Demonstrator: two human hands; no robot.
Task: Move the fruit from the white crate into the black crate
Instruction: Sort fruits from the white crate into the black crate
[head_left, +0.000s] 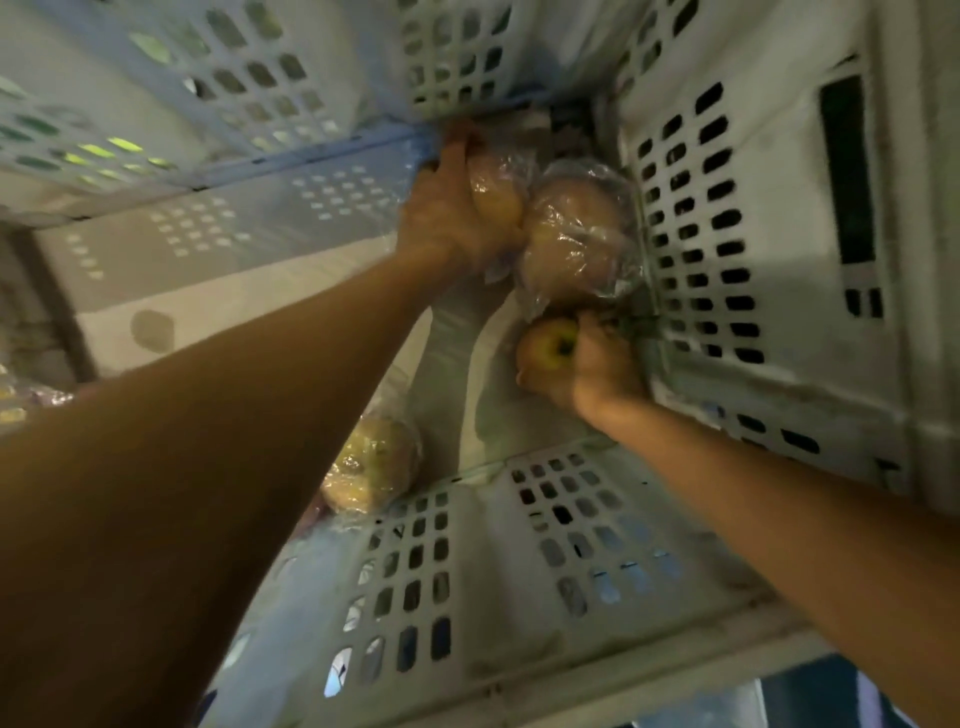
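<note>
I look down into a deep white crate (727, 234) with perforated walls. Both my arms reach to its bottom. My left hand (447, 218) grips a yellowish fruit wrapped in clear plastic (496, 200) near the far corner. Right beside it lies a bag of wrapped fruit (576, 234) against the right wall. My right hand (592, 369) holds a bare yellow-green apple (550, 345) close to the right wall. Another wrapped fruit (371, 465) lies at the near side, partly behind my left forearm. The black crate is out of view.
A pale liner sheet (467, 374) covers the crate floor between the fruit. A second white perforated crate (208, 78) stands beyond the far wall at upper left. Something wrapped shows at the far left edge (21, 400).
</note>
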